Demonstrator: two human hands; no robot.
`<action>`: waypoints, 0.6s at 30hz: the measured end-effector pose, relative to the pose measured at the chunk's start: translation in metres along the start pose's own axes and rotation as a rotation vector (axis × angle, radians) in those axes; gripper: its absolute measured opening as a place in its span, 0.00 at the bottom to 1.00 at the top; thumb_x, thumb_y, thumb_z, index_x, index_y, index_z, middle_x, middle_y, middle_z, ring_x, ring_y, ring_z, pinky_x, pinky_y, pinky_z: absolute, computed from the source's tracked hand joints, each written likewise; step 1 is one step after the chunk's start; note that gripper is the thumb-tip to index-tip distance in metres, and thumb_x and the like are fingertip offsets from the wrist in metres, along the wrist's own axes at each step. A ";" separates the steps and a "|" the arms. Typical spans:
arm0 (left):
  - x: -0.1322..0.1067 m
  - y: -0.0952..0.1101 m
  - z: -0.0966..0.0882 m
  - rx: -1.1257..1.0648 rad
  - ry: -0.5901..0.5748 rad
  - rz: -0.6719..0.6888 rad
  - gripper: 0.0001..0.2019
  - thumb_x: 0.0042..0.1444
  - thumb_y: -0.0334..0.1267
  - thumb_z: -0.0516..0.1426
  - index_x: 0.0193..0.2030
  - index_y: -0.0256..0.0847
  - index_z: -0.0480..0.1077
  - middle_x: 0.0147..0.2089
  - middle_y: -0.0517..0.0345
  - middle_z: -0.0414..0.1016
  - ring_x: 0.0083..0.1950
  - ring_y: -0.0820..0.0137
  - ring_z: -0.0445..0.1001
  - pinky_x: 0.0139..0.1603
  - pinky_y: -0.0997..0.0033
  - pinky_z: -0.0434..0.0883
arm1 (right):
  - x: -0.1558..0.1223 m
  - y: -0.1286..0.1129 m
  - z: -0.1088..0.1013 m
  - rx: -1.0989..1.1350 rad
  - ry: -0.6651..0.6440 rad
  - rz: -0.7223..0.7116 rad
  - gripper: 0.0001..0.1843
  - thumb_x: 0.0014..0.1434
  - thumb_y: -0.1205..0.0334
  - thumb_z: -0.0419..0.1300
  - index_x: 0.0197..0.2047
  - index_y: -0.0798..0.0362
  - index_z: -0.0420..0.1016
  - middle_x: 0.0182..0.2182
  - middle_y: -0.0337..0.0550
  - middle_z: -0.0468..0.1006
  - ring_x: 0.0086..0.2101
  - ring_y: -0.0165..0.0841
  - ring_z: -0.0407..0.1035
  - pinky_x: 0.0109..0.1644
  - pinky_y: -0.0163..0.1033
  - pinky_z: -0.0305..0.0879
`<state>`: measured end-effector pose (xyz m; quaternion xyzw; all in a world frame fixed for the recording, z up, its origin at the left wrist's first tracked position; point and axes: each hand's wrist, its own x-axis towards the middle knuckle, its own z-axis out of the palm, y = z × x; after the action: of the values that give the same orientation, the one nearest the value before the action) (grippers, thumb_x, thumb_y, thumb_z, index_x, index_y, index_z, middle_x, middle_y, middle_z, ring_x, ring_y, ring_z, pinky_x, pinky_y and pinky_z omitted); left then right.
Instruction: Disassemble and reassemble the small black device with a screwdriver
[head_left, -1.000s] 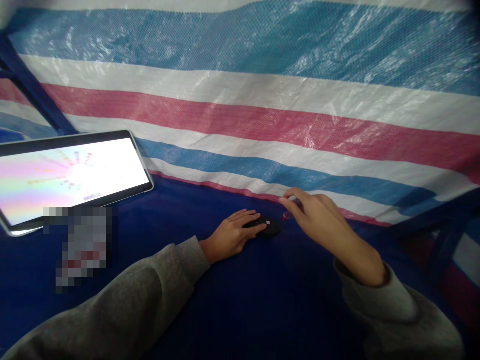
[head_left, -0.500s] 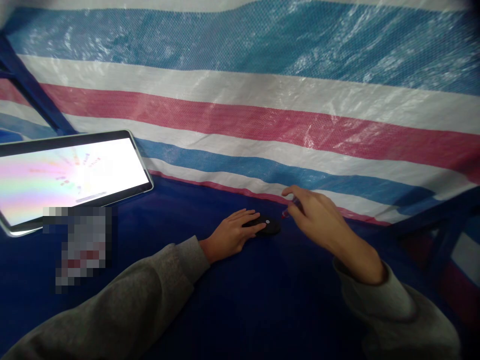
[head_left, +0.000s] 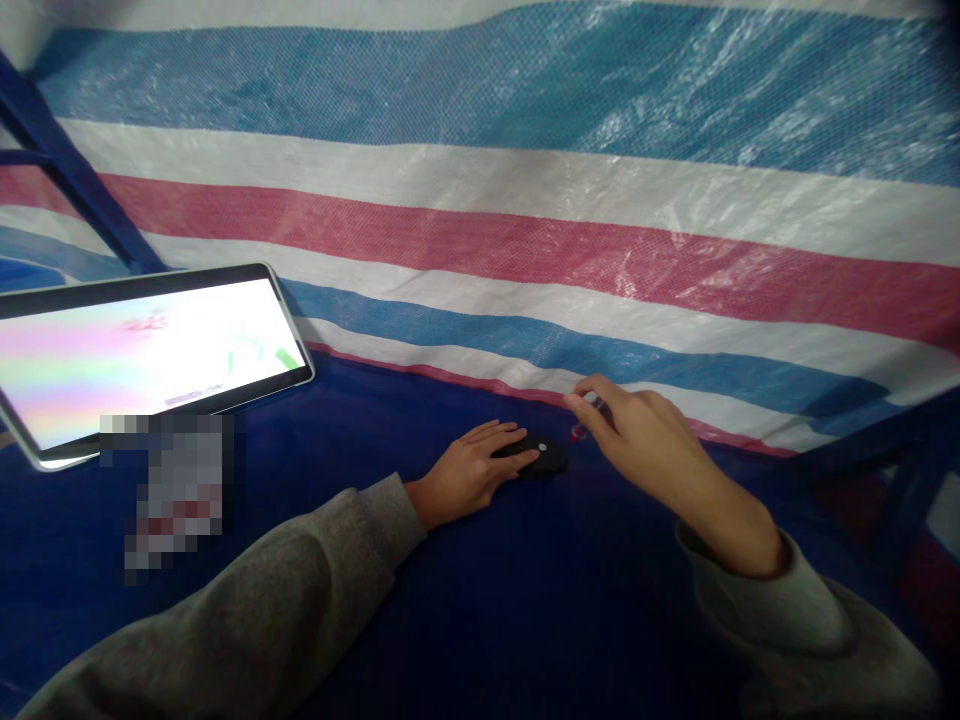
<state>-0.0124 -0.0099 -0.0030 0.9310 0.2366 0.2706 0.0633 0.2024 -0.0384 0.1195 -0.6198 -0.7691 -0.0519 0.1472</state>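
Note:
On the dark blue tabletop (head_left: 525,600), a flat black oval object (head_left: 553,456) with a small white round mark lies under the fingers of my left hand (head_left: 469,465). My left hand is palm down, its fingers laid over and along the left part of the object, holding it. Its exact kind is hard to tell. Just right of it, my right hand (head_left: 626,425) is raised slightly, thumb and fingers pinched round a small clear piece with a red tip (head_left: 577,432). The red tip points down, apart from the black object. My fingers hide most of that piece.
A lit tablet-like screen (head_left: 165,350) leans at the left. In front of it lies a pixelated, blurred item (head_left: 180,490). Striped plastic sheeting (head_left: 480,230) hangs behind the table's far edge, with blue frame bars (head_left: 90,200) at the sides.
The view has shifted slightly. My right index finger has curled in nearer the thumb, and the red tip shows more clearly. My left hand stays on the black object. The screen's picture has changed.

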 end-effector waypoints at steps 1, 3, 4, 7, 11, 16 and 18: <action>0.000 0.000 0.000 -0.001 -0.002 -0.002 0.18 0.66 0.36 0.50 0.62 0.46 0.64 0.64 0.50 0.65 0.67 0.63 0.61 0.67 0.53 0.61 | 0.000 0.000 0.000 0.006 0.002 -0.012 0.14 0.64 0.55 0.48 0.46 0.49 0.71 0.30 0.43 0.81 0.32 0.40 0.76 0.36 0.39 0.61; 0.000 -0.001 0.000 0.000 -0.007 -0.002 0.18 0.66 0.36 0.50 0.62 0.46 0.64 0.64 0.50 0.64 0.67 0.63 0.60 0.67 0.54 0.60 | 0.000 0.000 0.000 0.001 0.002 -0.039 0.14 0.63 0.60 0.49 0.48 0.50 0.70 0.30 0.43 0.81 0.32 0.39 0.76 0.36 0.39 0.61; 0.000 -0.001 0.000 0.001 -0.012 0.001 0.18 0.66 0.36 0.50 0.62 0.46 0.64 0.65 0.50 0.64 0.68 0.63 0.60 0.68 0.54 0.59 | 0.000 0.000 0.000 -0.003 0.001 -0.046 0.13 0.63 0.60 0.49 0.48 0.50 0.70 0.30 0.43 0.81 0.31 0.39 0.75 0.35 0.39 0.61; 0.000 -0.001 -0.002 0.002 -0.041 0.015 0.20 0.66 0.34 0.49 0.64 0.45 0.62 0.66 0.49 0.62 0.69 0.62 0.56 0.69 0.53 0.57 | 0.000 0.001 0.000 -0.030 0.000 -0.027 0.15 0.64 0.55 0.48 0.45 0.50 0.72 0.26 0.42 0.80 0.28 0.39 0.75 0.33 0.38 0.60; 0.000 0.000 -0.004 -0.013 -0.111 0.046 0.27 0.62 0.26 0.48 0.68 0.45 0.55 0.70 0.51 0.55 0.72 0.62 0.50 0.70 0.53 0.54 | 0.000 0.002 -0.001 -0.022 -0.003 -0.054 0.13 0.63 0.58 0.49 0.45 0.49 0.72 0.27 0.41 0.80 0.29 0.38 0.75 0.33 0.38 0.60; 0.001 0.001 -0.004 -0.023 -0.132 0.045 0.29 0.62 0.26 0.48 0.69 0.47 0.51 0.71 0.52 0.51 0.72 0.62 0.48 0.71 0.52 0.53 | -0.001 0.003 -0.003 -0.005 0.005 -0.038 0.15 0.64 0.52 0.49 0.42 0.50 0.73 0.29 0.44 0.81 0.30 0.39 0.76 0.35 0.38 0.62; 0.001 0.002 -0.003 -0.022 -0.131 0.041 0.27 0.64 0.29 0.48 0.69 0.47 0.51 0.71 0.51 0.52 0.72 0.61 0.49 0.70 0.52 0.53 | -0.001 0.003 -0.003 0.000 -0.003 -0.030 0.15 0.64 0.53 0.49 0.44 0.50 0.72 0.30 0.44 0.81 0.31 0.39 0.76 0.35 0.39 0.63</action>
<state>-0.0128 -0.0109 0.0008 0.9506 0.2099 0.2130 0.0833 0.2061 -0.0394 0.1218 -0.6083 -0.7785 -0.0529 0.1451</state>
